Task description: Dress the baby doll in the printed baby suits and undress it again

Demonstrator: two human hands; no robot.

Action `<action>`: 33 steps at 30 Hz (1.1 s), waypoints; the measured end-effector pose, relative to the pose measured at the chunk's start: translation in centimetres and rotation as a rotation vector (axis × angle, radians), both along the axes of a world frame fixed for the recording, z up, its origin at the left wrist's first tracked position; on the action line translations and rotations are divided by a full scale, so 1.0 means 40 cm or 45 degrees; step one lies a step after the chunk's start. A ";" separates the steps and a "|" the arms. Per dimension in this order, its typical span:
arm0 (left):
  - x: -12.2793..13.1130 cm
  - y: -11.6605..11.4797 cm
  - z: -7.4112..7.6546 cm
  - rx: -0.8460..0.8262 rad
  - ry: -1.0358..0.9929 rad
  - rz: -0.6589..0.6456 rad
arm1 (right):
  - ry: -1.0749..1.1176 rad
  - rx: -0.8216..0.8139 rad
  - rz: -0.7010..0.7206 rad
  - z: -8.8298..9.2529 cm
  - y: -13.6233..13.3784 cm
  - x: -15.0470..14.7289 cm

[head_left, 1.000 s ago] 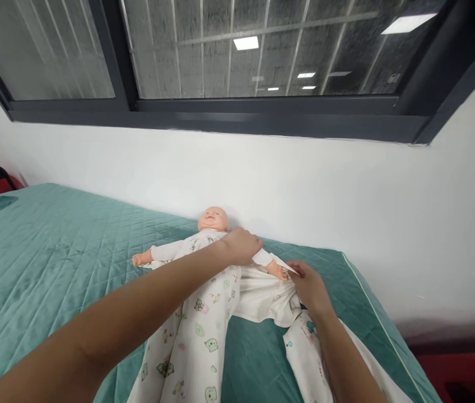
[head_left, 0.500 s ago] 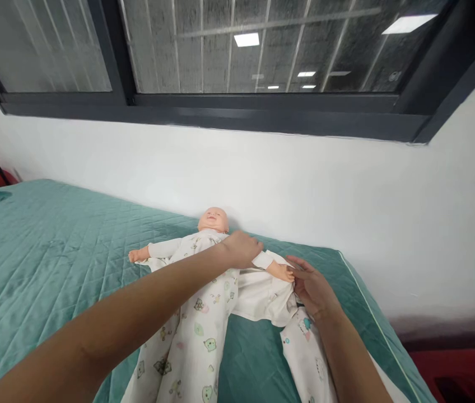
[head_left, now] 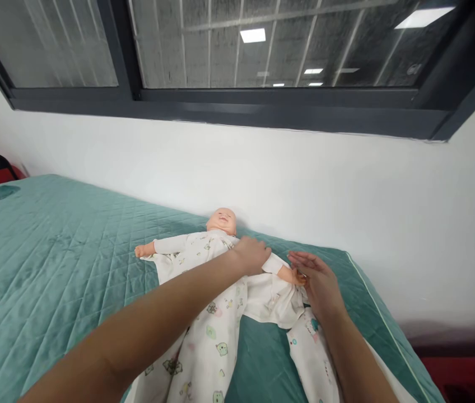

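Head view: the left hand (head_left: 252,254) curls over the sleeve (head_left: 271,263) of the doll (head_left: 221,222), on the arm toward the picture's right; its fingertips are hidden, so I cannot tell whether they pinch the cloth. The right hand (head_left: 317,277) is at the end of that same arm, touching the doll's small hand (head_left: 298,277), its long fingers outstretched and parted from the thumb. The doll lies on its back, head away from the person, dressed in a white printed outfit (head_left: 216,322) whose long legs run toward the person. Below the doll's outstretched arm lies white cloth (head_left: 269,296), and nearer the person than that, a patterned garment (head_left: 311,350), partly covered by the right forearm. Under the doll spreads a green quilted bed cover (head_left: 73,268). Beyond the doll's head rises a white wall (head_left: 178,162), with a dark-framed window (head_left: 220,103) above.
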State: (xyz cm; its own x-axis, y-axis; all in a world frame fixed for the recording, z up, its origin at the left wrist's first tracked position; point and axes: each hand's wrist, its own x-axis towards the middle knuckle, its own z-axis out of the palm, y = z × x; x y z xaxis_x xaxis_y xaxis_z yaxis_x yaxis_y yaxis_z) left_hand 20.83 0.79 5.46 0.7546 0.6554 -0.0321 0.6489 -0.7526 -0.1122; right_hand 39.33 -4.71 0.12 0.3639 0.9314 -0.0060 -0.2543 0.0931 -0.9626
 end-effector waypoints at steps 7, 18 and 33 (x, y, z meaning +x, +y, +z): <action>-0.222 -0.090 0.024 -0.066 -0.867 0.339 | -0.377 -0.139 -0.016 -0.009 0.009 -0.013; -0.400 -0.053 -0.061 -0.657 -1.465 0.506 | -1.490 -0.220 0.024 -0.019 0.016 -0.056; -0.406 -0.061 -0.061 -0.504 -1.506 0.335 | -0.792 0.174 0.178 0.017 -0.043 -0.412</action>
State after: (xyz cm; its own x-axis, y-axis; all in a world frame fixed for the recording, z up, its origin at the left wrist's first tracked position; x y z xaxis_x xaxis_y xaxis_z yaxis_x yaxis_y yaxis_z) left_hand 4.59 -1.63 3.04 0.3058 0.8887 0.3415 0.3335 -0.4359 0.8359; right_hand 22.86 -6.45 0.81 0.1362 0.9477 0.2886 0.3279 0.2317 -0.9158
